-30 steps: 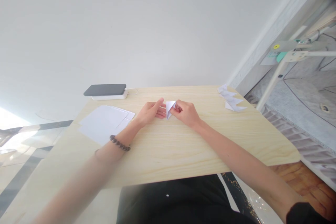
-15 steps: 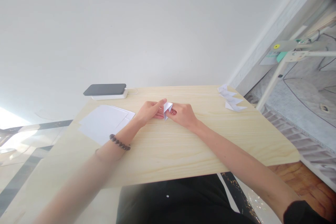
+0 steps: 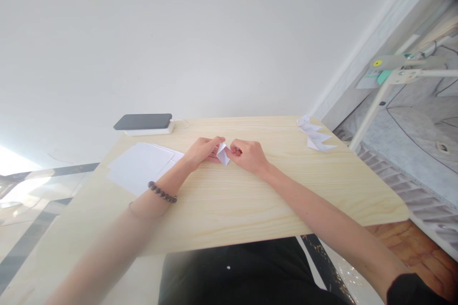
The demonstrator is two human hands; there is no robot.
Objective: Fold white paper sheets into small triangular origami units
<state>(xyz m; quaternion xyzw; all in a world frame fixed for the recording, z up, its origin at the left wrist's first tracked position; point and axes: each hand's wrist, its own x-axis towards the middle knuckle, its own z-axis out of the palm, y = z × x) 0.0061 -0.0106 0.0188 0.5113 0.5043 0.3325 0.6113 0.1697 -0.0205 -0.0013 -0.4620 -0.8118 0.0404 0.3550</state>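
Note:
A small folded piece of white paper (image 3: 223,155) is between my two hands, over the middle of the table. My left hand (image 3: 202,151) grips its left side, thumb on top and fingers behind. My right hand (image 3: 248,155) has its fingers curled, and its thumb and index finger touch the paper's right side. Several sheets of white paper (image 3: 139,164) lie beside my left forearm. Pointed folded white paper pieces (image 3: 315,134) sit in a row at the far right of the table.
A dark phone (image 3: 143,122) rests on a white block (image 3: 150,131) with a cable at the back left of the wooden table (image 3: 229,209). The wall (image 3: 222,43) rises right behind. A white metal frame (image 3: 372,109) stands beyond the right edge.
The folded paper has turned and shifted slightly left, showing a different face. My right hand's fingers have drawn back a little from its top right corner.

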